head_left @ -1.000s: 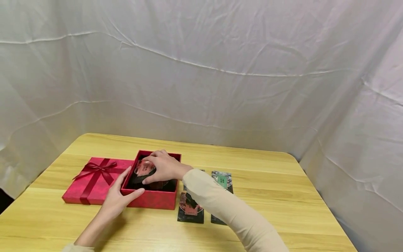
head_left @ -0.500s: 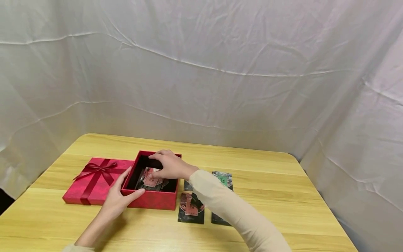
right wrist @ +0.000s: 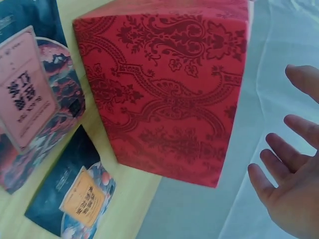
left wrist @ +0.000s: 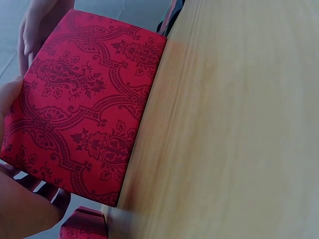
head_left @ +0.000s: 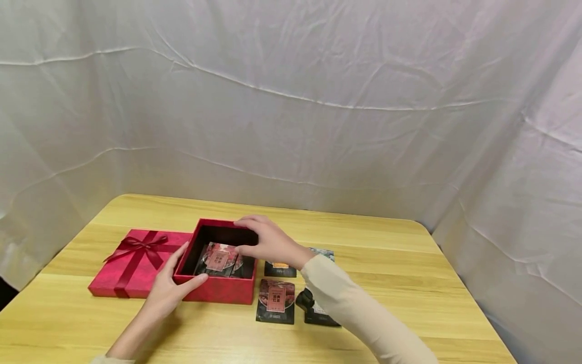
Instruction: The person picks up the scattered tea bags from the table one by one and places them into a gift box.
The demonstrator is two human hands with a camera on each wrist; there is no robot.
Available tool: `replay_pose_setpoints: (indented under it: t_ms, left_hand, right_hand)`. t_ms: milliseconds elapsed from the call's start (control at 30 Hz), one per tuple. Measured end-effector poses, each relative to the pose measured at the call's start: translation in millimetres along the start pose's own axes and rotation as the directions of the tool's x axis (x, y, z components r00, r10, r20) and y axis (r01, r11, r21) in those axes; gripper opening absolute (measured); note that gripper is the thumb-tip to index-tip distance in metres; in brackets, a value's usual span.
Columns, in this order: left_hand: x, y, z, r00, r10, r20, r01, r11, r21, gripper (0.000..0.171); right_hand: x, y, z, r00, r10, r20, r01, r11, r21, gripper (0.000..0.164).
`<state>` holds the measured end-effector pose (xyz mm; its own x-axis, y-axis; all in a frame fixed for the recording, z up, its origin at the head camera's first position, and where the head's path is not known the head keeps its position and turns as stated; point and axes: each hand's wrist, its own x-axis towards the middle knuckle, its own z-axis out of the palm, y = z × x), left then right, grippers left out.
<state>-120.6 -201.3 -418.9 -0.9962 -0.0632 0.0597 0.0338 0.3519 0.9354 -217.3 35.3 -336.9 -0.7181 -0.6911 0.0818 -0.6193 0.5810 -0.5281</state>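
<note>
A red gift box with a damask pattern stands on the table without its lid. Inside, a dark tea sachet with a pink label lies over other sachets, towards the front. My left hand braces the front left corner, thumb at the front rim and straight fingers along the left wall. Over the right rim hovers my right hand, empty, its fingers spread. In the right wrist view they are apart from the box's side. The left wrist view shows my left thumb at the edge of the patterned front wall.
The ribboned lid lies left of the box. To the right lie a pink-labelled sachet, an orange-labelled sachet and a pale-labelled sachet. My right forearm partly hides another sachet. White cloth hangs behind the table.
My right hand has let go of the pink-labelled sachet and moved right, up to the box's right rim. The sachet now lies nearer the front inside the box. My left hand has stayed put.
</note>
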Motion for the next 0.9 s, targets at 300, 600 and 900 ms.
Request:
replay_pose_setpoints:
  t_ms: [300,600,900]
  left_hand:
    - [-0.2,-1.7,-0.8,1.0,-0.001,0.005,0.001,1.0,-0.012,0.088]
    - [0.4,-3.4,-3.6,1.0,0.006,0.002,-0.006,1.0,-0.011,0.088]
    - [0.8,-6.1,-5.0,1.0,0.007,-0.001,-0.007,1.0,0.002,0.09]
  right_hand:
    - [-38,20,-7,0.994,0.098,-0.051,-0.092,0.99,0.106,0.06]
    - [-76,45,-7,0.984,0.141,-0.106,-0.12,0.976,0.183,0.056]
    - [-107,72,-1,0.974,0.189,-0.127,-0.165,0.97,0.181,0.053]
